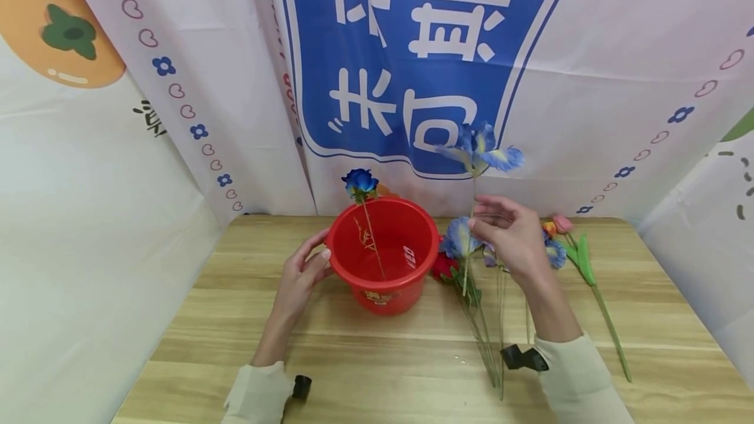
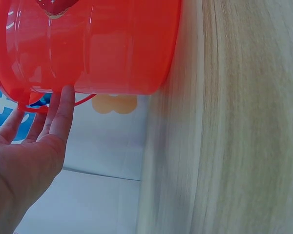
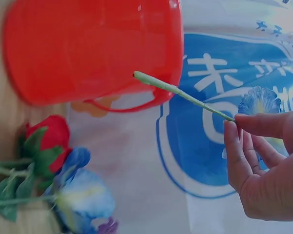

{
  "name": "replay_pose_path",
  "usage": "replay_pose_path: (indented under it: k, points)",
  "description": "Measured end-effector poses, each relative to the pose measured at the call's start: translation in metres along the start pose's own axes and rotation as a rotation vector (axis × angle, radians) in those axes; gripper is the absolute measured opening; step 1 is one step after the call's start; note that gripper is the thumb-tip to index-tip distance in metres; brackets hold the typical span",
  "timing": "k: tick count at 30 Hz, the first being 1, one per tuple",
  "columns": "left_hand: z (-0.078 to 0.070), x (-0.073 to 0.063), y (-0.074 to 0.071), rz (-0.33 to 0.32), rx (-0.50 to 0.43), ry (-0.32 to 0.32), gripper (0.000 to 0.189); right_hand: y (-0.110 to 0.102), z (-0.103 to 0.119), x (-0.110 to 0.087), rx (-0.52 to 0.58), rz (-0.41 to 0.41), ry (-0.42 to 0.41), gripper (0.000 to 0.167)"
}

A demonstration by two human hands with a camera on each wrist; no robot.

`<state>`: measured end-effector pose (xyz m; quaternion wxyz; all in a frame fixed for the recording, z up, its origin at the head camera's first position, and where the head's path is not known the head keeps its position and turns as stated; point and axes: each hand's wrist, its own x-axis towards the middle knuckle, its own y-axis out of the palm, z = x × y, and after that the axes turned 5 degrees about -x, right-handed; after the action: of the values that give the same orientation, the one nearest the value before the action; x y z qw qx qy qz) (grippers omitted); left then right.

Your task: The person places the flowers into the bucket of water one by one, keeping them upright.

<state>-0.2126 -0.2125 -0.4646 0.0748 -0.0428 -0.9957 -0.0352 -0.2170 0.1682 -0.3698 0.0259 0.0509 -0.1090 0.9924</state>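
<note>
A red bucket (image 1: 383, 293) stands on the wooden table, a blue rose (image 1: 360, 183) leaning inside with its bloom above the rim. My left hand (image 1: 305, 271) touches the bucket's left side near the rim, fingers mostly straight; in the left wrist view fingertips (image 2: 67, 92) rest against the wall by the handle joint. To the right of the bucket, my right hand (image 1: 511, 235) pinches the thin green stem (image 3: 185, 97) of a pale blue iris (image 1: 478, 149) between thumb and fingers. The bloom is up, and the cut stem end points down.
Right of the bucket lie a red rose (image 1: 444, 267), another blue iris (image 1: 459, 239) and several long stems. Farther right is a pink tulip (image 1: 562, 224) with green leaves. A printed cloth (image 1: 589, 116) hangs behind the table (image 1: 235, 319).
</note>
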Motion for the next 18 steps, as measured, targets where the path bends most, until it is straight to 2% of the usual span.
replay_pose_path:
  k: [6,14,18]
  points:
    - [-0.001,0.001,-0.002,0.023,-0.018,0.037,0.052,0.014,0.018,0.007,0.006,0.028,-0.037,0.047]
    - [-0.001,0.000,-0.002,0.018,-0.010,0.030,0.052,0.032,0.036,0.018,-0.039,0.036,-0.112,0.045]
    - [-0.001,-0.001,-0.001,0.017,-0.005,0.027,0.052,0.041,0.043,0.020,-0.012,0.044,-0.146,0.044]
